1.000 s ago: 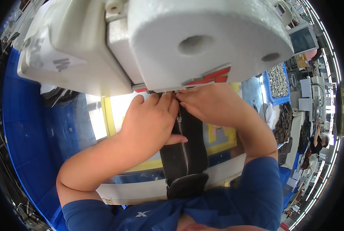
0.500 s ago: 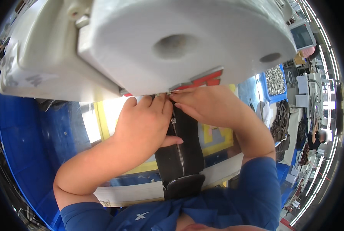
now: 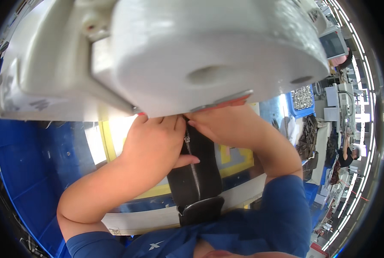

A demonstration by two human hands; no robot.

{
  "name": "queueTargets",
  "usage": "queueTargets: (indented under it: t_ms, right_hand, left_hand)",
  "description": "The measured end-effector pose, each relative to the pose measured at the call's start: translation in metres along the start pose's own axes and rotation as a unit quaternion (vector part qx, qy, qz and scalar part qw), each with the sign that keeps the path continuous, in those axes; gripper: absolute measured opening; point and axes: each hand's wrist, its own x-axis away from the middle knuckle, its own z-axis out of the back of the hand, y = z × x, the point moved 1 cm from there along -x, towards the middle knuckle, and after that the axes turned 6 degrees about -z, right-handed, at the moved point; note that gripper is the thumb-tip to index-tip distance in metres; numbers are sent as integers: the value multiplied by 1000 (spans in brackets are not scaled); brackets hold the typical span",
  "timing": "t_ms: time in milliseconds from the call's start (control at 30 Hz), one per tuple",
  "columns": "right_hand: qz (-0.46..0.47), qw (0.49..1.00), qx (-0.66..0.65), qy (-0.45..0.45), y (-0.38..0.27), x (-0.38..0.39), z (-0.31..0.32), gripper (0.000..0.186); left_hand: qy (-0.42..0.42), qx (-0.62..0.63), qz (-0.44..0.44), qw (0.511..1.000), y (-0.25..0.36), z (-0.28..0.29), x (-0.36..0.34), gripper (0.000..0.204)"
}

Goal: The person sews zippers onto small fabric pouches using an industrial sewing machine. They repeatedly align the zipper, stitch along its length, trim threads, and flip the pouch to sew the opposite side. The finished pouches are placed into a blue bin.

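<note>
A long black fabric piece [image 3: 207, 176] lies lengthwise under a white sewing-machine-like head [image 3: 153, 64]. A silver zipper [image 3: 193, 165] runs along it, with a metal slider [image 3: 187, 139] near my fingers. My left hand [image 3: 151, 146] grips the piece's left side at the far end; its thumb reaches across the zipper. My right hand [image 3: 226, 124] is closed on the far right edge, fingers beside the zipper. The machine head hides the fingertips of both hands and the far end of the fabric. A second zipper curves across the near end, close to my body.
Beneath the fabric is a pale work surface with yellow tape [image 3: 239, 165]. A large blue bin [image 3: 24, 172] stands at the left. On the right, a blue tray [image 3: 303, 101] holds many small metal parts, with dark material [image 3: 308, 137] piled nearby. A person [image 3: 348, 155] is farther right.
The machine head appears lower in the view and covers more of my fingertips. The hands and fabric appear slightly farther left, with my grip much the same.
</note>
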Motion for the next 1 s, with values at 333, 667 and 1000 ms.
queueTargets:
  t_ms: [333,667,1000]
  right_hand:
    - [-56,995,-6,-81,-9,7,9,23]
    - [-52,993,-10,-107,-10,7,8,25]
    - [-60,980,-4,-189,12,22,20,27]
  left_hand:
    - [-17,-12,10,1000,3,3,-2,92]
    - [-18,-14,26,999,6,4,3,94]
    - [-17,6,-41,999,12,1,-7,109]
